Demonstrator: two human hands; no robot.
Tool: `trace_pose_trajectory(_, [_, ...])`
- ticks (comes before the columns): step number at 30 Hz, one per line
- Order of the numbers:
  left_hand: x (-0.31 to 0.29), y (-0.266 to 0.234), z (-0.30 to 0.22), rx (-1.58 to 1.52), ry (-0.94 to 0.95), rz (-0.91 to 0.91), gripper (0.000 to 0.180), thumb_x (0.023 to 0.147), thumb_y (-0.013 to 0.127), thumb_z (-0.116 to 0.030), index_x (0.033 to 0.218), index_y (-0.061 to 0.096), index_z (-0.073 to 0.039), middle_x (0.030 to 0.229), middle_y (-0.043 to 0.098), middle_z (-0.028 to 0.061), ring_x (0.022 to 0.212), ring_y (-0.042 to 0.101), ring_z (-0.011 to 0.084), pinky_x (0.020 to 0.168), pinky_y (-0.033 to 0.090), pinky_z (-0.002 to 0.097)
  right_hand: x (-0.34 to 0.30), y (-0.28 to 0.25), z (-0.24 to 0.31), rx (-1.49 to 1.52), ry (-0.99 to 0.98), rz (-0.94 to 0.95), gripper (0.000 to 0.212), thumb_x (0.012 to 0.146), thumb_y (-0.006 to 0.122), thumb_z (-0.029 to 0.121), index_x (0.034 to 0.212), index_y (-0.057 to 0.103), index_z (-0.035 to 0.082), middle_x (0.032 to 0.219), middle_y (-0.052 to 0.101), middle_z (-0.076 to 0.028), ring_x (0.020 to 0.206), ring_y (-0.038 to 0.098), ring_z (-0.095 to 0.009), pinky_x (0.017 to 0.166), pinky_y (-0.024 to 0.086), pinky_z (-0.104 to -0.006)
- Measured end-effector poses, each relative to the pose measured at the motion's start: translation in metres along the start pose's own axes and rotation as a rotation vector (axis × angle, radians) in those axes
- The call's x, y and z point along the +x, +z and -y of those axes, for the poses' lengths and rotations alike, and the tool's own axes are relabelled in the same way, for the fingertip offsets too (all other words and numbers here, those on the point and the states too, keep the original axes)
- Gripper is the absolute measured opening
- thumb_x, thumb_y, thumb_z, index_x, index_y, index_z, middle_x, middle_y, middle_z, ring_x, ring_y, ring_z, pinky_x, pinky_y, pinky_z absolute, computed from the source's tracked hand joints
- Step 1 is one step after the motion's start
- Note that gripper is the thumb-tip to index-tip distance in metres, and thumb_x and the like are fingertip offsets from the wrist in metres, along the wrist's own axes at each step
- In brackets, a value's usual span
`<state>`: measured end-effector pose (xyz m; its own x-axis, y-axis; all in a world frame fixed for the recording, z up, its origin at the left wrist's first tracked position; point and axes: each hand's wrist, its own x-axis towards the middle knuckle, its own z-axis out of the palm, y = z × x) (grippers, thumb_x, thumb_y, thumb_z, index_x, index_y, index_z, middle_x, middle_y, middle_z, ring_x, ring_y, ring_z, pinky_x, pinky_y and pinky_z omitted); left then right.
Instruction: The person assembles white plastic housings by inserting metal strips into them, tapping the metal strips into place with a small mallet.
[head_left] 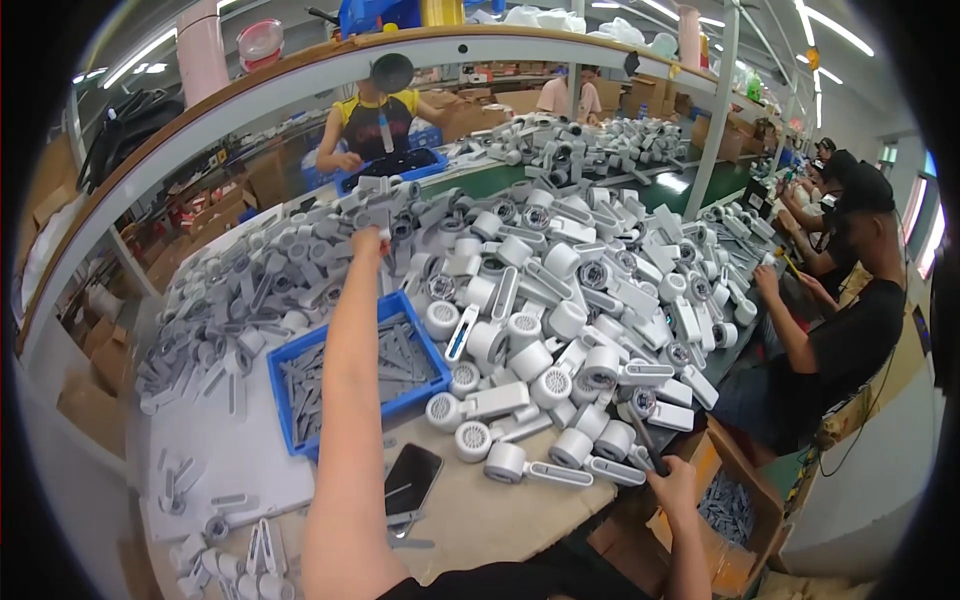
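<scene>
My left arm stretches far across the table, and my left hand (pixel 369 243) is closed around the end of a pale grey handheld-fan housing (pixel 374 205) at the back of the heap. Its fingertips are partly hidden. Low on the right, my right hand (pixel 676 484) is closed around a dark stick-shaped tool (pixel 652 446), which points up and away beside the pile; its exact kind is unclear. Between the arms spreads a large heap of white fan housings (pixel 532 362) with round grille heads and slotted handles. Greyer housings (pixel 262 262) lie to the left.
Under my left forearm sits a blue tray (pixel 432 379) of grey strips. A dark phone (pixel 413 480) lies nearer me. At right stands a cardboard box (pixel 765 490) holding grey parts. Co-workers (pixel 850 310) sit along the right; another person (pixel 375 125) works opposite, beyond an overhead shelf (pixel 300 60).
</scene>
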<state>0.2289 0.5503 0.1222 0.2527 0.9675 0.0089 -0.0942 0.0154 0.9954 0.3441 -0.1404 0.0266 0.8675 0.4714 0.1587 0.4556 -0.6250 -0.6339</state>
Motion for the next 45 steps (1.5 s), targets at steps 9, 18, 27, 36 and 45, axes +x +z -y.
trace_pose_trajectory(9, [0.024, 0.049, 0.024, -0.228, -0.132, 0.064, 0.027, 0.091, 0.052, -0.02, 0.109, 0.053, -0.001, 0.099, 0.06, 0.0163, 0.079, 0.062, 0.0289, 0.06, 0.056, 0.0378, -0.01, -0.015, 0.021, -0.09, 0.105, 0.007, 0.03, 0.064, 0.072, 0.016, 0.084, 0.066, -0.005, 0.072, 0.065, -0.021, 0.07, 0.065, -0.032, 0.066, 0.05, -0.0378])
trace_pose_trajectory(18, [-0.02, 0.059, 0.025, 0.337, 0.47, 0.239, 0.037, 0.084, 0.058, -0.015, 0.12, 0.056, -0.005, 0.108, 0.059, 0.0139, 0.093, 0.059, 0.0232, 0.074, 0.051, 0.0298, -0.016, -0.01, 0.017, -0.102, 0.082, 0.059, 0.029, 0.064, 0.068, 0.018, 0.08, 0.066, -0.006, 0.06, 0.061, -0.019, 0.059, 0.065, -0.027, 0.058, 0.05, -0.0357])
trace_pose_trajectory(27, [-0.39, 0.11, -0.005, 0.81, 1.104, 1.427, 0.061, 0.068, 0.075, -0.035, 0.117, 0.053, -0.005, 0.11, 0.059, 0.0123, 0.104, 0.055, 0.0284, 0.086, 0.043, 0.0393, -0.002, -0.018, 0.025, 0.037, 0.047, 0.312, 0.038, 0.064, 0.071, 0.028, 0.077, 0.065, -0.007, 0.071, 0.061, -0.026, 0.069, 0.064, -0.038, 0.064, 0.05, -0.0411])
trace_pose_trajectory(36, [-0.471, 0.103, 0.051, 1.264, 1.561, 1.478, 0.089, 0.061, 0.076, -0.046, 0.131, 0.038, -0.005, 0.137, 0.038, 0.0131, 0.129, 0.031, 0.0274, 0.102, 0.027, 0.0494, -0.023, -0.003, 0.017, 0.332, 0.136, 0.49, 0.035, 0.067, 0.077, 0.025, 0.077, 0.065, -0.006, 0.061, 0.059, -0.004, 0.058, 0.055, -0.009, 0.053, 0.044, -0.0289])
trace_pose_trajectory(45, [-0.482, 0.126, 0.045, 1.228, 1.477, 1.648, 0.091, 0.054, 0.078, -0.041, 0.128, 0.04, -0.005, 0.109, 0.047, 0.008, 0.115, 0.043, 0.0239, 0.11, 0.017, 0.0563, 0.013, 0.006, -0.027, 0.368, -0.206, -0.039, 0.02, 0.079, 0.07, 0.02, 0.083, 0.066, 0.0, 0.058, 0.057, -0.005, 0.053, 0.051, -0.013, 0.052, 0.042, -0.0294])
